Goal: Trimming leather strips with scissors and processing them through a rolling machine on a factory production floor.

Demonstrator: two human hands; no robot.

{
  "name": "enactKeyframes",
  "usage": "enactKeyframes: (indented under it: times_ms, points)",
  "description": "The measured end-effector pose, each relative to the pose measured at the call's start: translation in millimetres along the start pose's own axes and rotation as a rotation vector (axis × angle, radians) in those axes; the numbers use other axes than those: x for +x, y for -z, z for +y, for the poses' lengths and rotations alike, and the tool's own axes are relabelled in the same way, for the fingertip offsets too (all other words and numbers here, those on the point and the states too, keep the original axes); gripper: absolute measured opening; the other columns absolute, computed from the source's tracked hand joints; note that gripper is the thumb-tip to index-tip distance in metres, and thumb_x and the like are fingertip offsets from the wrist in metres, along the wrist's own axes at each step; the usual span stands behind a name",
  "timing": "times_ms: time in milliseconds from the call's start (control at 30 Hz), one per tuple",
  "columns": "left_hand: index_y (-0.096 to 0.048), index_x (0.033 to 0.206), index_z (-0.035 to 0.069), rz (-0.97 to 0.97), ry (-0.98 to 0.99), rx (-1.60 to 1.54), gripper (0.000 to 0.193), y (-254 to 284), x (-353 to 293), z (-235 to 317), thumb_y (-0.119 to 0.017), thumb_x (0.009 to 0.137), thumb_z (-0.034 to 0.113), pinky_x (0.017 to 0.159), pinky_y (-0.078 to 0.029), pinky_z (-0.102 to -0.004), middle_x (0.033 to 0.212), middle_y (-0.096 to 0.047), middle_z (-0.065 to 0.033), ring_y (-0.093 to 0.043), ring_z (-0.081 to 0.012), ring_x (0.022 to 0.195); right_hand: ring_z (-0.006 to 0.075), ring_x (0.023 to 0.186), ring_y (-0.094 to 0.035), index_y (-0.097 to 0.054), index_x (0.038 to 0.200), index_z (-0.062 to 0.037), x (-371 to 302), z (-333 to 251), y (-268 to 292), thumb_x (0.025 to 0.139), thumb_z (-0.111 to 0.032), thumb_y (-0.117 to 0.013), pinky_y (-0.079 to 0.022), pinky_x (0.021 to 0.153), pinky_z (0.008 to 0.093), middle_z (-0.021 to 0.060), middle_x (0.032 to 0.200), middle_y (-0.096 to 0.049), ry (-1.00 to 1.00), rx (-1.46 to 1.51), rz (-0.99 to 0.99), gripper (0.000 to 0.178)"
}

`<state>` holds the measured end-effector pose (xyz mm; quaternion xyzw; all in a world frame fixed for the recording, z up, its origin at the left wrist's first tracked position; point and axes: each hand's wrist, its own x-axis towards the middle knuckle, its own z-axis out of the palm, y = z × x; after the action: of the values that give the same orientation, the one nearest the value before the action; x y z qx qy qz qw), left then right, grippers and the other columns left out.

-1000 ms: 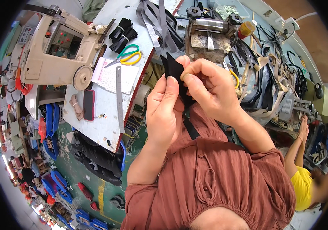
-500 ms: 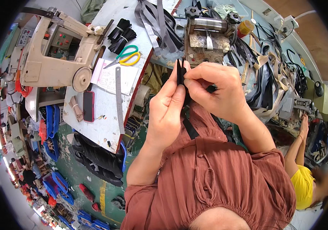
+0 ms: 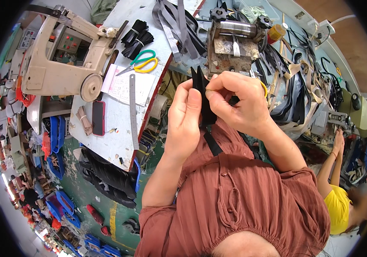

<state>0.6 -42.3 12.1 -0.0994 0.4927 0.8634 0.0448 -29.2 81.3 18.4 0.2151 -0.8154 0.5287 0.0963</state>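
Black straps [image 3: 200, 81] stand up between my two hands, their far ends split apart into points. My left hand [image 3: 183, 115] is closed round them, with its thumb laid along the near side. At their right edge, the thumb and forefinger of my right hand [image 3: 239, 100] are pinched on the black strap. A yellow loop [image 3: 264, 89], like a tool handle, shows at the outer side of my right hand; the rest of it is hidden. Another length of black strap [image 3: 212, 143] hangs below the hands over my lap.
Ahead stands a roller machine [image 3: 235, 47]. Left on the white table [image 3: 119, 141] lie scissors [image 3: 145, 65], a metal ruler [image 3: 133, 107], a phone [image 3: 99, 118] and black strap bundles [image 3: 137, 39], beside a beige machine [image 3: 48, 70]. Straps [image 3: 295, 94] heap rightward, near a co-worker in yellow [image 3: 338, 207].
The black straps have spread wider, showing a broader face between my hands. My left hand has shifted slightly left. The yellow loop has come into view beside my right hand.
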Motion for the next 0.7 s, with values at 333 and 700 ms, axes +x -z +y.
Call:
enactKeyframes:
  times_ms: [333,700]
  points:
    - [-0.059,0.100,0.000,-0.152,0.013,0.150,0.020,33.6,15.2,-7.4,-0.047,0.097,0.016,0.066,-0.043,-0.0209,0.084,-0.064,-0.0009,-0.053,-0.0053,0.071,0.0164,0.053,-0.057,-0.057,0.075,0.0014,-2.1,-2.1,1.2,0.072,0.000,-0.062,-0.045,0.049,0.0265,0.0089,0.064,-0.056,-0.079,0.021,-0.014,0.006]
    - [-0.057,0.114,-0.002,-0.009,-0.074,0.023,0.024,7.0,11.8,-30.2,-0.051,0.094,0.011,0.086,-0.046,-0.0264,0.105,-0.062,-0.0067,-0.058,-0.0123,0.096,0.0088,0.069,-0.060,-0.063,0.086,0.0036,-11.1,19.4,-19.0,0.080,-0.007,-0.068,-0.048,0.061,0.0228,0.0048,0.078,-0.064,-0.333,0.449,0.228,0.014]
